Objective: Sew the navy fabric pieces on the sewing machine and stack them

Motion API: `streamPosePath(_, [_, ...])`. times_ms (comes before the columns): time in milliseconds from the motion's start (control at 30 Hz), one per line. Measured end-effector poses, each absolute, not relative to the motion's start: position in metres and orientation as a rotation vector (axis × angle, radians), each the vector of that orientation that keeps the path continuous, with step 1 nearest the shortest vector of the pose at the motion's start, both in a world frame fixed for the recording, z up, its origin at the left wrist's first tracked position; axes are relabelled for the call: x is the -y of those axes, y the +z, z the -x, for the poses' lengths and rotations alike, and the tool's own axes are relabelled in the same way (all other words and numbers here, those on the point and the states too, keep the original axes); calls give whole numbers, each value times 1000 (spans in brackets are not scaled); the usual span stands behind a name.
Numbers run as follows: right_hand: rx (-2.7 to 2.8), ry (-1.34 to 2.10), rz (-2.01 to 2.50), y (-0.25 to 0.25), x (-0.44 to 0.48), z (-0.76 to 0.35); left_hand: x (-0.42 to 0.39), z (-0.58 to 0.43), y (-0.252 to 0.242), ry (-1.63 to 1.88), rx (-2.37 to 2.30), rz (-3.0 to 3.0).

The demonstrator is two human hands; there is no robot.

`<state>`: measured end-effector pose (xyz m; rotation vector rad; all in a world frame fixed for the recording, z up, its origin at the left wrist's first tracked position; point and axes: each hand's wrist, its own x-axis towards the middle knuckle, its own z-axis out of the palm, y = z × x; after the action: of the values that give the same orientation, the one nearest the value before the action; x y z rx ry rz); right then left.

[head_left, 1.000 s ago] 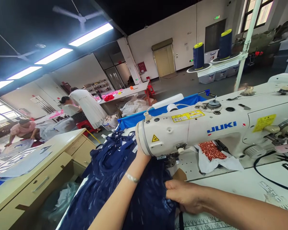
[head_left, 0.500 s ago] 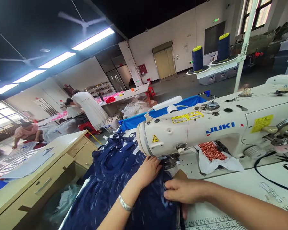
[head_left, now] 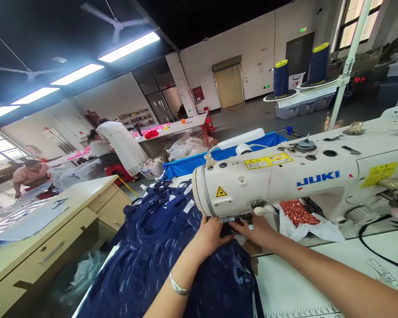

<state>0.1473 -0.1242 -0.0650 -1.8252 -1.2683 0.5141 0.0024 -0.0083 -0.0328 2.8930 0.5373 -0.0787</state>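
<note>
Navy blue fabric (head_left: 159, 269) lies heaped over the left part of the sewing table and runs under the head of a white JUKI sewing machine (head_left: 305, 181). My left hand (head_left: 211, 232) rests on the fabric just left of the presser foot (head_left: 239, 219), fingers curled onto the cloth. My right hand (head_left: 259, 230) is right beside it under the machine head, fingers pressed on the fabric edge at the foot. The fingertips of both hands are partly hidden by the machine. A silver bracelet sits on my left wrist.
A white cloth with a red patterned piece (head_left: 295, 212) lies behind the machine arm. Two navy thread cones (head_left: 281, 78) stand on a rack. A beige cabinet (head_left: 49, 238) stands to the left. Several people (head_left: 119, 145) work at tables further back. A blue bin (head_left: 219, 154) is behind the machine.
My right hand has moved forward from the fabric's near edge up to the presser foot, meeting my left hand. The left hand pulled back from behind the machine head to the foot.
</note>
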Motion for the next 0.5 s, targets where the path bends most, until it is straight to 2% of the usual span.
streamPosePath(267, [1337, 481, 1906, -85, 120, -150, -2, 17, -19, 225, -508, -2749])
streamPosePath(500, [1429, 534, 2008, -64, 127, -141, 6, 29, -7, 23, -555, -2820])
